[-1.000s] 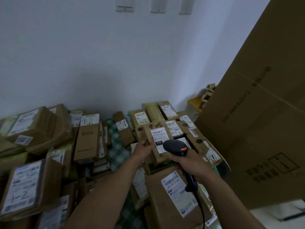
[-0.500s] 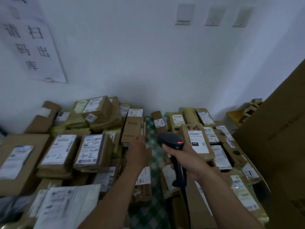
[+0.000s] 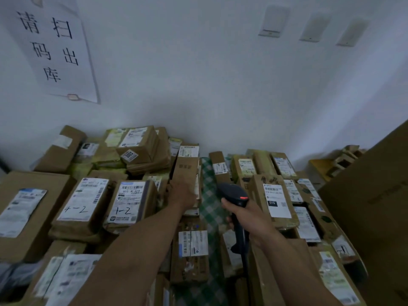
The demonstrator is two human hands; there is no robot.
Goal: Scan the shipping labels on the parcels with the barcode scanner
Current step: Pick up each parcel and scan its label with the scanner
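Scanner (image 3: pixel 234 195) held tight in right hand (image 3: pixel 249 217); left hand (image 3: pixel 183 193) at parcel (image 3: pixel 187 171), grip unclear. Aim just left of the scanner grip, at its label (image 3: pixel 188 151).

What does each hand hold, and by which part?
Right hand holds the scanner by its handle. Left hand is blurred at a parcel; cannot tell.
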